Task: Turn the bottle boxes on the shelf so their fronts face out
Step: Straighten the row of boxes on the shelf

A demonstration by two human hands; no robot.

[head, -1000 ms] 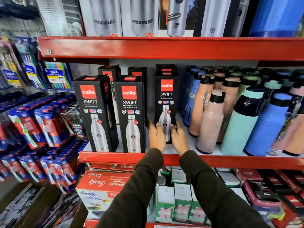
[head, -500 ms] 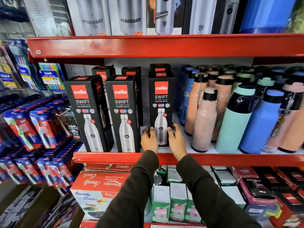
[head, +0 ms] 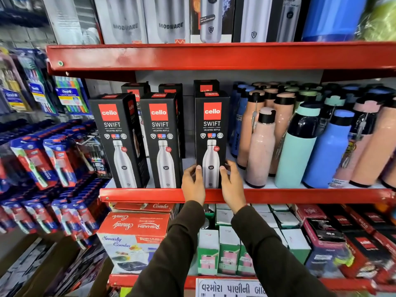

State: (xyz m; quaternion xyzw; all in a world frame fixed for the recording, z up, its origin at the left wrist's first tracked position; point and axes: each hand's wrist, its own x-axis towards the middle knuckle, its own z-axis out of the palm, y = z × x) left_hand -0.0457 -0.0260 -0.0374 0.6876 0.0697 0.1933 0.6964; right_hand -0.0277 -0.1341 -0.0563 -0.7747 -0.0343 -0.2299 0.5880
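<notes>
Three black Cello Swift bottle boxes stand in a row at the front of the red middle shelf [head: 300,196], printed fronts facing out: the left box [head: 116,138], the middle box [head: 162,138] and the right box [head: 211,133]. My left hand [head: 192,182] grips the right box's lower left edge and my right hand [head: 231,183] grips its lower right edge. This box sits at the shelf's front lip. More black Cello boxes [head: 205,86] stand behind, mostly hidden.
Loose pink, teal and blue bottles [head: 295,144] crowd the shelf right of the held box. Toothbrush packs [head: 55,159] hang at left. Modware boxes [head: 169,20] fill the shelf above; small cartons [head: 225,249] and a Smarty Combo box [head: 132,239] sit below.
Both hands have drawn the right Cello box forward from the back of the shelf to the front lip, in line with the other two. The left and middle boxes stayed put.
</notes>
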